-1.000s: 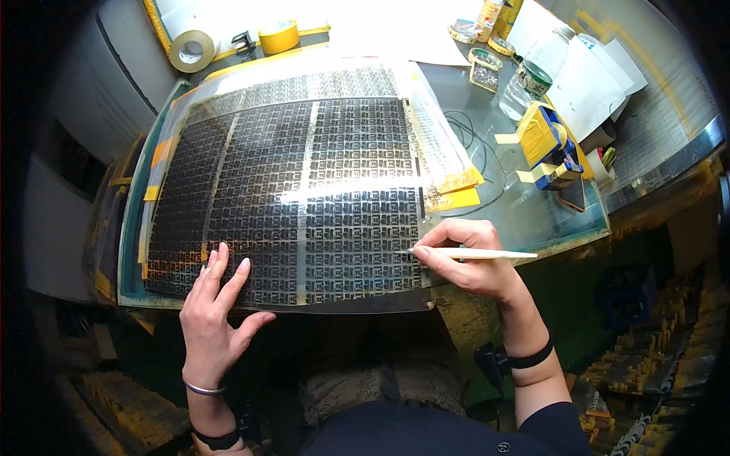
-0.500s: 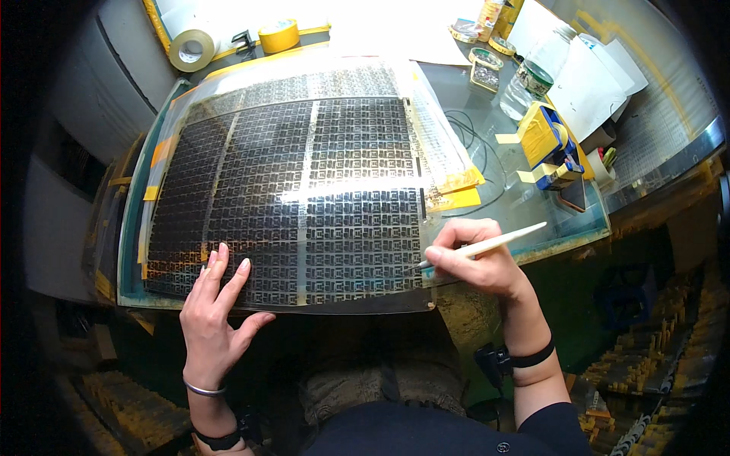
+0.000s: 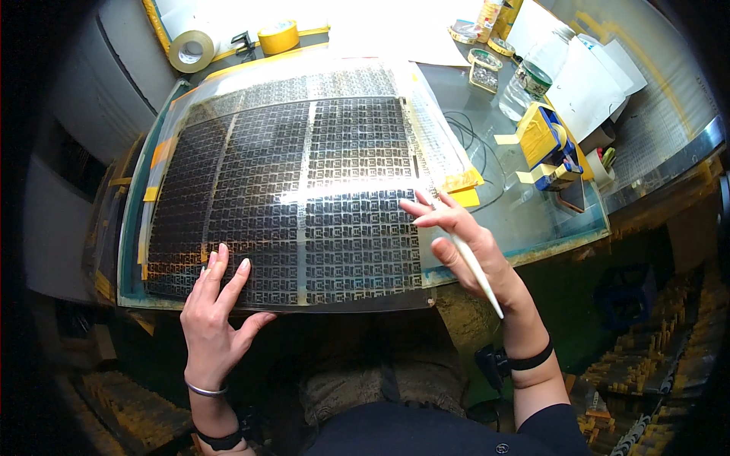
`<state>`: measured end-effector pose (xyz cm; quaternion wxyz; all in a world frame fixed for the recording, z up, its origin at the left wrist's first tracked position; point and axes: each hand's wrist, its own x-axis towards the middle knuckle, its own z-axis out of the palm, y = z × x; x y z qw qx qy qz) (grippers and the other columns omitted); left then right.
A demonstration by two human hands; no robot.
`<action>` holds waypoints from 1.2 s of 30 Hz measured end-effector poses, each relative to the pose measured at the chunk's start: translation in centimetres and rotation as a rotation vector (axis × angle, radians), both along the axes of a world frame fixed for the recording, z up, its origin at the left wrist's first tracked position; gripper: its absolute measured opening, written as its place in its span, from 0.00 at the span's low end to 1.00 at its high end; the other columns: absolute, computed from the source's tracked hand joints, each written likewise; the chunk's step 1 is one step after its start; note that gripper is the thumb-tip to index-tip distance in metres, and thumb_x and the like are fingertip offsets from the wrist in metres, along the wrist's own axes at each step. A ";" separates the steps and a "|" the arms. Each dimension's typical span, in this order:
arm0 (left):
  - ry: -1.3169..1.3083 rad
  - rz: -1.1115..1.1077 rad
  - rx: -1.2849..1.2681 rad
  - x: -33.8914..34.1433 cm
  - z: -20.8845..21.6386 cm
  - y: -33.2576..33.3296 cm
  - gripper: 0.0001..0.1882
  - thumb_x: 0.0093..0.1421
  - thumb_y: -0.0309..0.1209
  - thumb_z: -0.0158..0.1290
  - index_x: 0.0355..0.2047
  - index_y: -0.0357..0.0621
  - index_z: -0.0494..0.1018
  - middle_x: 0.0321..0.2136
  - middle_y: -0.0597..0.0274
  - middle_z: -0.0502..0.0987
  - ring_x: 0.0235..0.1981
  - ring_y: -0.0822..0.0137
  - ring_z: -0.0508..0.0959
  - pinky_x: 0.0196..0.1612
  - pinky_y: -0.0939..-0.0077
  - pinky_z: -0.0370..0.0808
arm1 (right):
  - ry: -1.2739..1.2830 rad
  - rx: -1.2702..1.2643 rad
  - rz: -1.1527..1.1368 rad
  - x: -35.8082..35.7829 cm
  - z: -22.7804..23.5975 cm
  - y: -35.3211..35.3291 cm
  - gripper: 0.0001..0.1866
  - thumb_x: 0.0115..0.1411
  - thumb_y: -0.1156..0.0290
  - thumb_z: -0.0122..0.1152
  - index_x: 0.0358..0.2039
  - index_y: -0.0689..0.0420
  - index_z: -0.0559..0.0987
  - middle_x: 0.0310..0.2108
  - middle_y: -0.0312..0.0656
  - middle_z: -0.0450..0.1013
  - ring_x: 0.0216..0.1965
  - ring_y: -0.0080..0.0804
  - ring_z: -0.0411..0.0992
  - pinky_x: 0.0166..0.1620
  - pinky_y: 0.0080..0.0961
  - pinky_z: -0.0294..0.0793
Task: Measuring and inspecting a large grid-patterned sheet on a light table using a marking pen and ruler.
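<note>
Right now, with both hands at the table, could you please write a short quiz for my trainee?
1. True or false: the left hand extends its fingers over the near edge of the dark, flat, patterned sheet.
2. Which hand holds the slender white pen-like tool? A) left B) right C) neither
3. On which side of the sheet is the clear, green-banded bottle?

Key: 1. True. 2. B, the right hand. 3. Right.
</note>
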<state>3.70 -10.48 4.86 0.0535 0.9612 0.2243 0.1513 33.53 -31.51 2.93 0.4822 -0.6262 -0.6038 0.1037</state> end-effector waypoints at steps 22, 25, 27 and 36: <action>-0.005 0.013 0.025 0.1 -0.2 -0.2 0.41 0.41 0.43 0.70 0.57 0.46 0.73 0.62 0.46 0.66 0.61 0.47 0.69 0.61 0.56 0.69 | 0.594 -0.071 -0.126 -0.7 0.8 -2.0 0.15 0.68 0.65 0.54 0.28 0.61 0.77 0.21 0.34 0.72 0.17 0.14 0.64 0.21 0.14 0.62; -0.019 0.001 0.030 0.1 0.0 -0.2 0.39 0.41 0.43 0.70 0.56 0.46 0.73 0.61 0.46 0.67 0.59 0.47 0.70 0.60 0.56 0.69 | 0.668 -0.035 -0.176 -0.7 0.6 -1.9 0.14 0.69 0.64 0.54 0.30 0.61 0.77 0.22 0.34 0.72 0.16 0.14 0.65 0.20 0.12 0.62; -0.036 -0.016 -0.001 0.1 0.4 -0.3 0.38 0.41 0.43 0.70 0.54 0.45 0.75 0.60 0.45 0.68 0.57 0.47 0.72 0.59 0.57 0.70 | 0.689 -0.004 -0.245 -0.7 0.4 -1.7 0.15 0.69 0.63 0.53 0.31 0.61 0.76 0.22 0.36 0.73 0.16 0.14 0.64 0.20 0.12 0.61; -0.135 -0.211 -0.461 -1.8 2.8 -0.1 0.32 0.44 0.41 0.71 0.49 0.41 0.78 0.57 0.44 0.72 0.57 0.49 0.73 0.58 0.61 0.70 | 0.667 0.068 -0.299 -0.1 -0.1 -1.1 0.14 0.70 0.62 0.52 0.33 0.60 0.74 0.23 0.39 0.74 0.17 0.16 0.67 0.18 0.12 0.63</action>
